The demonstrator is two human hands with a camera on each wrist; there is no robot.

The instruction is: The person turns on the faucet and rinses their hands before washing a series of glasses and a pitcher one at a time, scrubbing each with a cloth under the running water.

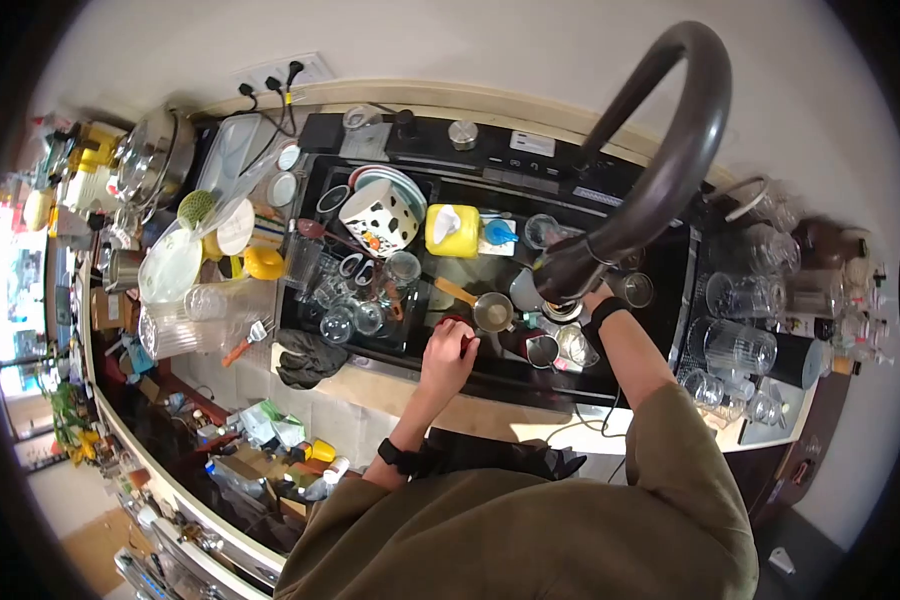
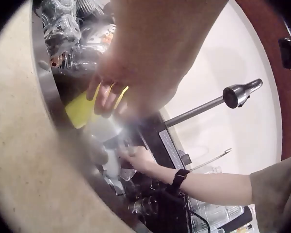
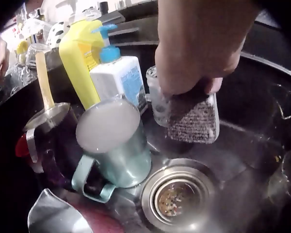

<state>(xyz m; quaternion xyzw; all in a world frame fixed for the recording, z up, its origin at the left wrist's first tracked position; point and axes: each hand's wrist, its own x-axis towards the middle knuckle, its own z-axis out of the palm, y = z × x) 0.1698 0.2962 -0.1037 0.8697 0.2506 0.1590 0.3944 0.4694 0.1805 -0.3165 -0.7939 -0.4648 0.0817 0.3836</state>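
Observation:
In the right wrist view my right hand grips a scrubbing sponge with a coarse grey-brown face and pale edge, over the black sink. Next to it stands a mint-green milk pitcher full of cloudy liquid, beside the drain. A silver pitcher and a wooden-handled strainer are further left. The head view shows my left hand at the sink's front edge, fingers curled round a small red thing, mostly hidden by the hand. The faucet partly covers my right hand there.
A yellow bottle and a white pump bottle stand behind the pitchers. Glasses and a spotted container crowd the sink's left part. The dark faucet arches overhead. More glassware lines the right counter.

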